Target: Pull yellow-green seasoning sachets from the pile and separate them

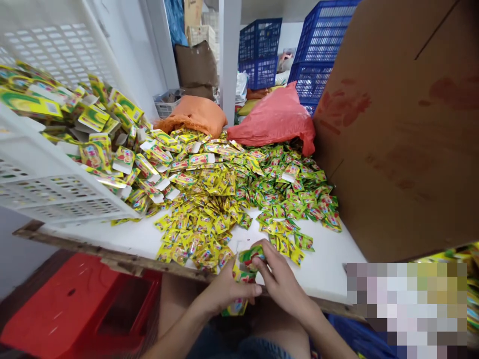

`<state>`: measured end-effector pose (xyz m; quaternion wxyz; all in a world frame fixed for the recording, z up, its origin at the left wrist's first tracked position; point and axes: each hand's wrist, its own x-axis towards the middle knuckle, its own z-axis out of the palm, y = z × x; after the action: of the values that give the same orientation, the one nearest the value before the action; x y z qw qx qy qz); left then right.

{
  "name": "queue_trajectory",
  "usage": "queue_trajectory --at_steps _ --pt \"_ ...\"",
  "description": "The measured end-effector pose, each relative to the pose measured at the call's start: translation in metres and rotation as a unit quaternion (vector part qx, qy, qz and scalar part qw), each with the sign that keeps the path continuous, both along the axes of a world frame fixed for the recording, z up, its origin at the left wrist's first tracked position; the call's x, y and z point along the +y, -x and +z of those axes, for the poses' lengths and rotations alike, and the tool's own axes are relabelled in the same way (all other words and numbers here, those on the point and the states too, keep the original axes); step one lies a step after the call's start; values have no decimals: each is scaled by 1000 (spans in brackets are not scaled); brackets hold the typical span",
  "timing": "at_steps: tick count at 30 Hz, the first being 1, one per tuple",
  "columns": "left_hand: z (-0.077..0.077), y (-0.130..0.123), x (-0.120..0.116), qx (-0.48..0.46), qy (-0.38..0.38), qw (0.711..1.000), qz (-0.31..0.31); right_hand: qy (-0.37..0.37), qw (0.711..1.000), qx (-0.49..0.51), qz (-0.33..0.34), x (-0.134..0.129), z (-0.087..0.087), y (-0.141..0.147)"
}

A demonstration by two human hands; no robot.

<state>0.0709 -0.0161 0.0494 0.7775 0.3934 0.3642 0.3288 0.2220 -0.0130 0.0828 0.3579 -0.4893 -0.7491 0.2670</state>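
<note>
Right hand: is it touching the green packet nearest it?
Touching. The head view shows the right hand pinching the green packet, with its thumb lying over the packet's edge.

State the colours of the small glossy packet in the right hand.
The small glossy packet in the right hand is green with red; head view.

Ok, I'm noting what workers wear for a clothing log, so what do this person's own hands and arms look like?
The left hand and right hand are both bare, without gloves. The left forearm and right forearm show no sleeves, and I see no watch or bracelet. Some fingers are partly hidden, so I can't rule out rings.
</note>
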Motion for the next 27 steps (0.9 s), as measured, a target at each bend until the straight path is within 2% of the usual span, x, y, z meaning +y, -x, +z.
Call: queue_trajectory --at_steps 4,7,9,12,14,16,19,21,23,27 --pt "-9 3 -3 -1 1 1000 -3 24 989 -140 31 3 4 0" --pt "-14 -1 -2 4 -22 1000 -1 28 980 -178 82 2 9 2" --pt "-14 -3 0 1 -37 999 2 38 983 -157 90 2 12 4" --pt "-10 0 5 -9 -37 999 -17 65 993 -87 39 2 11 5" --pt "-8 3 8 -10 -41 999 -29 65 996 -56 29 0 7 5" --pt "-7 6 10 -9 -48 998 -29 43 997 -45 33 -2 2 4" --pt "-6 8 13 -8 -69 997 -22 -30 999 -27 4 -5 -4 3" --pt "-5 8 16 1 -99 995 -10 -84 996 -30 -24 -6 -5 4" --pt "-4 7 20 17 -133 991 9 -107 992 -54 -29 -7 -5 6" --pt "-8 7 27 16 -155 988 21 -49 998 -39 -4 -8 -16 5"
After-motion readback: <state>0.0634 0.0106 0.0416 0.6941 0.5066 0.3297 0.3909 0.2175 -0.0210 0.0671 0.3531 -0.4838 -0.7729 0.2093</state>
